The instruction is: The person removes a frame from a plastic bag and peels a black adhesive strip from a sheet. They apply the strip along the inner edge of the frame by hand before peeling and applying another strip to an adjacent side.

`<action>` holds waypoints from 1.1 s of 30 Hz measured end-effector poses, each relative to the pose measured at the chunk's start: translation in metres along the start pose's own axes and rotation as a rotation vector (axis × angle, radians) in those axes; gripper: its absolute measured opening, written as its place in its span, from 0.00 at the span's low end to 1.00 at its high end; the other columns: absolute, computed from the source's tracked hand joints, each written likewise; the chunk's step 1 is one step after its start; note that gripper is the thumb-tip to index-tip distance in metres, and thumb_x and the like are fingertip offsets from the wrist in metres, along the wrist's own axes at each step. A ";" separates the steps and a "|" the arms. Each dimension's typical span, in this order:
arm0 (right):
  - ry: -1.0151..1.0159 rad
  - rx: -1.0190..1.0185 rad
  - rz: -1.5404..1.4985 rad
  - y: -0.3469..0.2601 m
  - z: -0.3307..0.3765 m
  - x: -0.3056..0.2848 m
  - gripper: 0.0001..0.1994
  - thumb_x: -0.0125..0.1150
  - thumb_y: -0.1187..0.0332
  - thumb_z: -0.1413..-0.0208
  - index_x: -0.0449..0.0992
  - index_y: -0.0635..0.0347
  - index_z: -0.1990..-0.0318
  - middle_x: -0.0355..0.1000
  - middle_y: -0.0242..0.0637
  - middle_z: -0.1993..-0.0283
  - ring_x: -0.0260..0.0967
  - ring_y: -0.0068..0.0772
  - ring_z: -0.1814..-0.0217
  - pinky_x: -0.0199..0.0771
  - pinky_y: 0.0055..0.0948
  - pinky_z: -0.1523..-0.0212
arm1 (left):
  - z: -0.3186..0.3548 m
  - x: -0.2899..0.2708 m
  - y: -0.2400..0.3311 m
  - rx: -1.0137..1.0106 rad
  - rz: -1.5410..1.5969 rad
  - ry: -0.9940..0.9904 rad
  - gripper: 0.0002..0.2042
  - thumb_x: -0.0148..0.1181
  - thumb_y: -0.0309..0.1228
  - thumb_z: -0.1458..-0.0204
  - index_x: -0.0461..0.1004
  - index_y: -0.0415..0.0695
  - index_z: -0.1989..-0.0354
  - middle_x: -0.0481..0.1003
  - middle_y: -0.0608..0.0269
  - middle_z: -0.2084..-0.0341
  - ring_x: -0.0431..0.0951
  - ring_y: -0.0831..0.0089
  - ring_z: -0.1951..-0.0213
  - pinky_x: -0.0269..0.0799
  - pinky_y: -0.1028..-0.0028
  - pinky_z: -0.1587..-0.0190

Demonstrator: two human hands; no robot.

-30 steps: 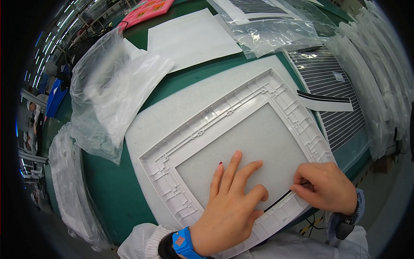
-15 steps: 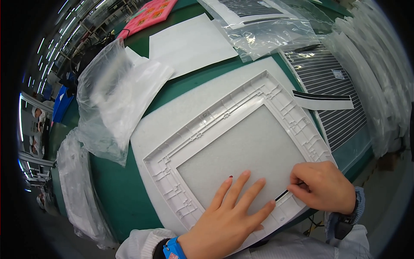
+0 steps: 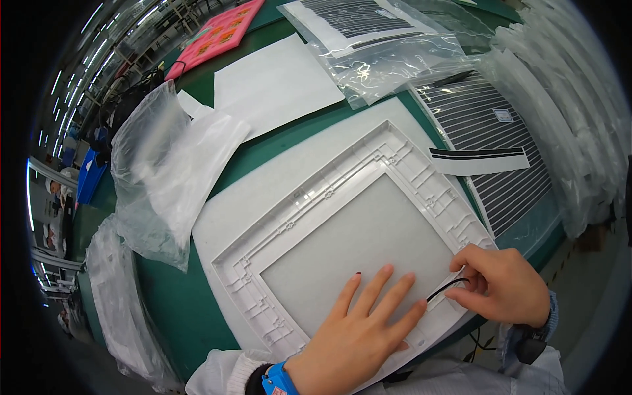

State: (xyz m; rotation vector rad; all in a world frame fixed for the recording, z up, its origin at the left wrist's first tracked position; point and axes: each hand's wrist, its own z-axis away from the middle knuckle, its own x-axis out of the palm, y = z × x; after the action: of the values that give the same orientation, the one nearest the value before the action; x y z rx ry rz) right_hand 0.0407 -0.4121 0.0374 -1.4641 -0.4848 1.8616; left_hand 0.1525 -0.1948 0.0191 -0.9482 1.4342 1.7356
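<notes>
A white plastic frame [image 3: 316, 220] with ribs along its rim lies on a pale foam sheet [image 3: 214, 207]. My left hand [image 3: 359, 322] is spread over the frame's near side, its fingers reaching into the opening. Beside its little fingertip, a thin black strip [image 3: 446, 287] runs along the opening's near edge and bends up off the frame toward the right. My right hand [image 3: 503, 286] pinches that strip's right end between thumb and forefinger, at the frame's right corner. Whether the left fingertip presses on the strip, I cannot tell.
A white backing piece with black strips [image 3: 479, 160] lies on a striped sheet [image 3: 474, 108] to the right. Clear plastic bags [image 3: 559, 125] are stacked at far right. Another bag [image 3: 155, 171], white paper [image 3: 276, 82] and a pink tray [image 3: 220, 36] occupy the green table [image 3: 171, 299].
The strip's right end has come up from the frame's edge and now curves, with my right hand still pinching it. My left hand stays spread. The whole view has shifted slightly.
</notes>
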 end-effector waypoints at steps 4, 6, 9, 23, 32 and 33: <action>0.034 0.011 -0.002 0.002 -0.003 -0.001 0.11 0.70 0.70 0.50 0.71 0.61 0.66 0.70 0.36 0.79 0.71 0.34 0.79 0.68 0.29 0.78 | 0.003 0.006 0.001 -0.027 0.088 0.142 0.25 0.68 0.34 0.55 0.72 0.52 0.44 0.61 0.53 0.36 0.55 0.50 0.32 0.52 0.47 0.33; 0.055 -0.016 0.019 0.005 -0.005 0.001 0.10 0.69 0.71 0.50 0.71 0.61 0.68 0.70 0.36 0.79 0.71 0.34 0.79 0.69 0.29 0.78 | 0.002 0.005 0.001 -0.031 0.106 0.147 0.26 0.68 0.34 0.55 0.72 0.52 0.44 0.61 0.53 0.35 0.55 0.50 0.32 0.53 0.47 0.33; 0.072 -0.033 0.029 0.005 -0.008 0.002 0.09 0.68 0.72 0.50 0.71 0.61 0.70 0.71 0.37 0.78 0.72 0.35 0.78 0.69 0.29 0.77 | 0.003 0.003 0.001 -0.028 0.101 0.149 0.26 0.69 0.34 0.55 0.72 0.51 0.44 0.61 0.53 0.36 0.55 0.50 0.32 0.53 0.47 0.34; 0.051 -0.001 0.041 0.008 -0.011 0.003 0.08 0.66 0.72 0.49 0.71 0.62 0.71 0.72 0.39 0.77 0.72 0.40 0.77 0.70 0.32 0.76 | 0.001 0.006 0.003 -0.036 0.093 0.152 0.27 0.70 0.35 0.57 0.73 0.51 0.45 0.61 0.54 0.35 0.56 0.50 0.32 0.54 0.46 0.34; 0.029 -0.003 0.071 0.006 -0.012 0.001 0.07 0.64 0.72 0.48 0.70 0.62 0.71 0.72 0.40 0.76 0.73 0.42 0.76 0.71 0.34 0.75 | 0.001 0.007 0.003 -0.030 0.085 0.155 0.27 0.70 0.34 0.57 0.72 0.52 0.44 0.61 0.54 0.35 0.56 0.50 0.32 0.54 0.46 0.34; 0.025 -0.012 0.084 0.006 -0.012 0.002 0.07 0.63 0.71 0.47 0.70 0.62 0.71 0.72 0.41 0.76 0.73 0.43 0.75 0.71 0.35 0.74 | 0.001 0.007 0.002 -0.031 0.082 0.155 0.27 0.70 0.34 0.57 0.72 0.52 0.44 0.61 0.54 0.35 0.56 0.50 0.32 0.54 0.46 0.34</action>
State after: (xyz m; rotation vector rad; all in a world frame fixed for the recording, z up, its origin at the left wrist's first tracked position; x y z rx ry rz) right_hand 0.0505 -0.4167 0.0285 -1.5356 -0.4291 1.9058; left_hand 0.1470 -0.1937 0.0146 -1.0742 1.5684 1.7803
